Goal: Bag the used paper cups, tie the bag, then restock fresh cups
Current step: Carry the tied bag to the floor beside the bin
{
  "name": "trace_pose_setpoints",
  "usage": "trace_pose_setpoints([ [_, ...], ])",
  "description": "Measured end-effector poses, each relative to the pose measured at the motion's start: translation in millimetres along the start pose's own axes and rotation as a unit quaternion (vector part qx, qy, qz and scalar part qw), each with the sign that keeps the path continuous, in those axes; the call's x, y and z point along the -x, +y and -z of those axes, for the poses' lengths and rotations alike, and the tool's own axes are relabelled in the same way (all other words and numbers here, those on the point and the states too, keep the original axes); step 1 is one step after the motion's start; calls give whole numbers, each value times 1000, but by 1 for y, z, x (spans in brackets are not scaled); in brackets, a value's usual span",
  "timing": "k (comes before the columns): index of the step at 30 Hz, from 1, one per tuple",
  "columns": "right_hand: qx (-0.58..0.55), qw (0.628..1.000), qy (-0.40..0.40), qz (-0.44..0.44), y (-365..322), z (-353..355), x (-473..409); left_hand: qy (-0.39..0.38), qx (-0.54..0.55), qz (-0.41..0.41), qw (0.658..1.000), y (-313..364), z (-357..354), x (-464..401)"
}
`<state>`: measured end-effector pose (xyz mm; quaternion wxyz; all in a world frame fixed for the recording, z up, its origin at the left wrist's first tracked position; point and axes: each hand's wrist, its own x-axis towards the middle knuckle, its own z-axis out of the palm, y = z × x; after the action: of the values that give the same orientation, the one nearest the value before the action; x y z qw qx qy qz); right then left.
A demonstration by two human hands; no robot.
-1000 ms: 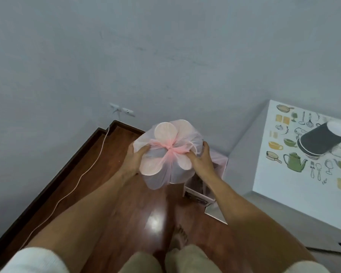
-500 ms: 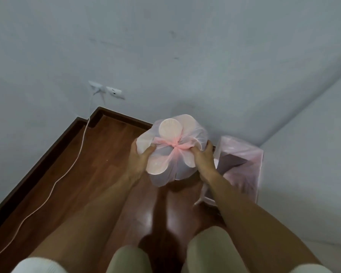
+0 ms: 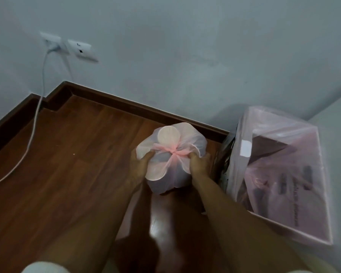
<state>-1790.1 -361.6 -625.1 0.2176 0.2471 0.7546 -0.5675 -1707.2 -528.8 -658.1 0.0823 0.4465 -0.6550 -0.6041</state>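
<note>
A thin pink plastic bag point(image 3: 170, 174) knotted at the top sits low over the wooden floor, close to the wall. Through its skin show the round white bottoms of paper cups point(image 3: 168, 137). My left hand point(image 3: 139, 164) grips the bag's left side and my right hand point(image 3: 200, 164) grips its right side by the pink knot point(image 3: 173, 151). Whether the bag rests on the floor or hangs just above it, I cannot tell. No fresh cups are in view.
A box lined with pink plastic point(image 3: 280, 174) stands open just right of the bag, holding dark items. Dark skirting point(image 3: 146, 109) runs along the grey wall. Wall sockets point(image 3: 67, 46) with a white cable point(image 3: 34, 123) trailing over the floor lie far left.
My view has tilted down and left; the table with the cup stack has left the frame. Both hands have carried the tied bag downward, close to the floor beside the lined box.
</note>
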Motion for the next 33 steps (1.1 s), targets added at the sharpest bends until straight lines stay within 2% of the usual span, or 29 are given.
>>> trace_pose_setpoints([
  [5,-1,999,35,8,33,-13,-21,-41,-24,13,999,-51,-19,-36],
  [8,-1,999,23,40,47,-16,-20,-25,52,55,997,-54,-31,-33],
  [11,57,990,109,63,54,-21,-18,-34,88,65,993,-52,-39,-25],
  [13,36,985,157,56,53,-26,-16,-27,89,39,995,-50,-43,-20],
  [15,6,983,166,81,51,-29,-16,-25,80,16,996,-51,-50,-24],
  [16,0,982,164,97,51,-30,-16,-48,90,36,994,-53,-56,-28],
  [17,3,980,164,111,51,-31,-17,-75,98,46,991,-70,-63,-46],
  [19,20,976,177,128,48,-31,-16,-76,119,30,990,-89,-68,-70],
  [21,45,975,177,128,43,-30,-9,-73,105,20,992,-58,-63,-52],
  [23,74,978,156,117,34,-27,1,-58,37,-13,998,0,-44,-5],
  [27,105,983,54,138,2,-9,42,-58,-48,-49,996,47,-14,23],
  [33,197,967,-44,159,-114,58,154,-67,-85,-38,993,191,39,121],
])
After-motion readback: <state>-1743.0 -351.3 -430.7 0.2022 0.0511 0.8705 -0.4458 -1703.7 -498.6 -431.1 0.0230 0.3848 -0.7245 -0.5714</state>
